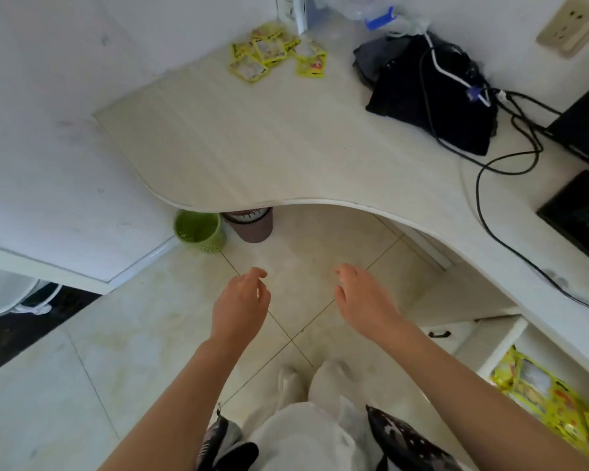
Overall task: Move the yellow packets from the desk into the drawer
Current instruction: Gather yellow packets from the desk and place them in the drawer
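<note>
Several yellow packets [275, 54] lie in a loose heap at the far corner of the pale desk [252, 141], near the wall. More yellow packets [551, 402] lie in the open white drawer [500, 348] at the lower right, partly behind my right forearm. My left hand [240, 307] and my right hand [363, 300] hover over the tiled floor in front of the desk's curved edge. Both hold nothing and their fingers hang loosely curled. They are well short of the heap on the desk.
A black bag [432, 96] with cables draped over it sits at the desk's back right, next to a dark monitor [582, 130]. A green bin [198, 231] and a brown bin [252, 226] stand under the desk edge. A wall socket [572, 25] is at the upper right.
</note>
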Action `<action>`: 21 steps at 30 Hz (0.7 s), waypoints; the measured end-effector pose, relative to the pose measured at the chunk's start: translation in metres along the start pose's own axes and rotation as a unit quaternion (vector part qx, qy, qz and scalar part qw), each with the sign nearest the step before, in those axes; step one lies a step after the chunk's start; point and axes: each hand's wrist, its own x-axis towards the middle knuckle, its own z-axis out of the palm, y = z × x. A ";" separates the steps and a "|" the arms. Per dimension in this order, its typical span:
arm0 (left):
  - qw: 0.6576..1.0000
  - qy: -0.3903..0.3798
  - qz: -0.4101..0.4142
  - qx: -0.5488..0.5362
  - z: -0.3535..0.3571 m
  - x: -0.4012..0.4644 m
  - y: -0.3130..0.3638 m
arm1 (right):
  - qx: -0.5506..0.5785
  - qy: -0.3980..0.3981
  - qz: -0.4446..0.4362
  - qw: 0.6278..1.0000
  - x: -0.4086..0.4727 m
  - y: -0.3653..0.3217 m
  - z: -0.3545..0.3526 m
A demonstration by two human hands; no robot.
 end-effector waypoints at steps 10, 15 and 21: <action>0.999 0.040 0.000 0.002 -0.043 0.136 0.000 | -0.018 0.021 -0.034 0.999 0.144 -0.028 -0.045; 0.999 0.042 -0.010 0.011 -0.058 0.207 0.008 | -0.026 0.006 -0.052 0.998 0.218 -0.040 -0.071; 0.998 0.046 -0.020 0.035 -0.082 0.279 0.011 | -0.041 -0.014 -0.079 0.996 0.293 -0.056 -0.096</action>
